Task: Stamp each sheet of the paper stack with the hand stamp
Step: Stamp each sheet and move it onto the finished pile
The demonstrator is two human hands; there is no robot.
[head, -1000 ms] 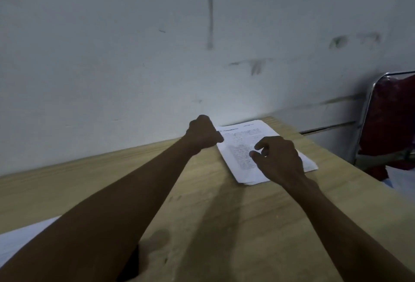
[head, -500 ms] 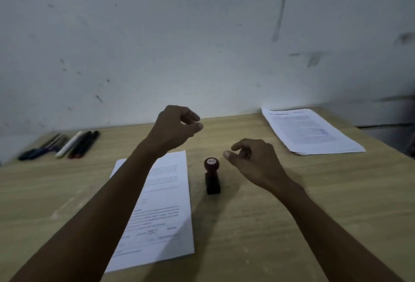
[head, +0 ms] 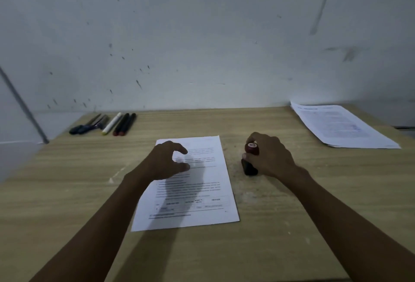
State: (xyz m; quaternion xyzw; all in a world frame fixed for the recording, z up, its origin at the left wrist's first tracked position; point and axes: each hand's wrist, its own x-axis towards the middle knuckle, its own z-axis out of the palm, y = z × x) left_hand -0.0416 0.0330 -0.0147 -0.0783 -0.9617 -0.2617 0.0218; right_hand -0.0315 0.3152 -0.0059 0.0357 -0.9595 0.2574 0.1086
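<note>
A single printed sheet point(head: 202, 192) lies flat in the middle of the wooden table point(head: 292, 225). My left hand point(head: 167, 161) hovers over its upper left part, fingers curved and apart, holding nothing. Just right of the sheet stands the hand stamp point(head: 250, 160), a black body with a dark red knob. My right hand point(head: 268, 155) is wrapped around it, fingers on the knob, and the stamp still rests on the table. A paper stack point(head: 341, 126) lies at the far right, against the wall.
Several pens and markers point(head: 107, 123) lie in a row at the back left of the table. A scuffed white wall point(head: 202, 34) rises right behind the table. The table's left corner drops off near the pens.
The view swung left from the far-right stack to the middle sheet. My right hand came down and closed on the stamp. My left hand lowered over the sheet and opened.
</note>
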